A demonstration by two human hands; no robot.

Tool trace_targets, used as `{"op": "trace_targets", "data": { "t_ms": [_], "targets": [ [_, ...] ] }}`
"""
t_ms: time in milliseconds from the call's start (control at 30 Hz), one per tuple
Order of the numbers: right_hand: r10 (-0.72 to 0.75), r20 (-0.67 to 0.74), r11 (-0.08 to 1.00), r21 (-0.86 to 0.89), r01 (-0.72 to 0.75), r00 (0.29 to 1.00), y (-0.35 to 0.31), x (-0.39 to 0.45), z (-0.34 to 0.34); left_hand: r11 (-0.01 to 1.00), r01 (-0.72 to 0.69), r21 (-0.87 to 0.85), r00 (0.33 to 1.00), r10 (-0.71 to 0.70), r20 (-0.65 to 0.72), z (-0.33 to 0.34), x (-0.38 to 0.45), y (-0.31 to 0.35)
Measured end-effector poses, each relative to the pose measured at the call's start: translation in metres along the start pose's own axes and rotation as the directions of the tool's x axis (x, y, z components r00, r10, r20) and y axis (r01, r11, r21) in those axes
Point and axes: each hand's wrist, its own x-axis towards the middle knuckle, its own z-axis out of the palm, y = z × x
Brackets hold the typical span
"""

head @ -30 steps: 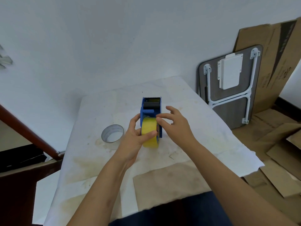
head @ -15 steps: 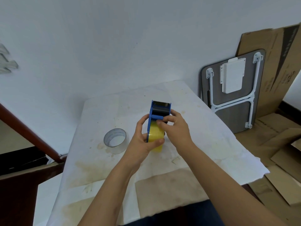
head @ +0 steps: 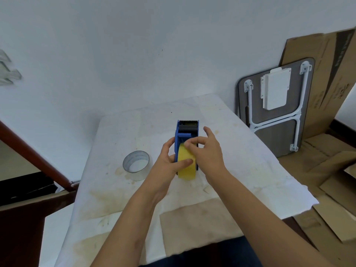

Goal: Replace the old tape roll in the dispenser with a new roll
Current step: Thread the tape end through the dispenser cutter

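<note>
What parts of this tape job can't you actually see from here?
Head view only:
- Whether the yellow roll sits fully on its hub: the blue dispenser walls and both hands cover it.
- The tape's loose end: under the right hand fingertips.
- The left hand palm side: turned away.
- Any tape left on the clear roll: too faint.

both hands, left hand (head: 167, 165) and right hand (head: 207, 152), grip the yellow roll (head: 186, 167) in the blue dispenser (head: 187, 132).

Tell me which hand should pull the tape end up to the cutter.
Probably the right hand: its fingers already pinch at the top of the yellow roll, nearest the cutter. The left hand is steadying the dispenser.
</note>
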Motion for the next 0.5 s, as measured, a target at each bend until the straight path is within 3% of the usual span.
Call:
{"op": "trace_targets", "data": {
  "t_ms": [200,300,500],
  "targets": [
    [-0.271,-0.012,0.950,-0.165,0.266,0.962,0.006,-0.004,-0.002,0.991,0.060,-0.120,0.997,-0.064,-0.030,0.000,0.006,0.003],
    [-0.354,0.103,0.884,-0.286,0.369,0.929,0.009,-0.001,-0.009,0.985,0.091,-0.143,0.996,-0.088,0.030,-0.002,0.006,0.006],
    [-0.359,0.324,0.750,-0.457,0.478,0.875,-0.004,0.003,-0.020,0.979,0.121,-0.161,0.992,-0.115,0.048,-0.002,0.006,0.007]
  ]
}}
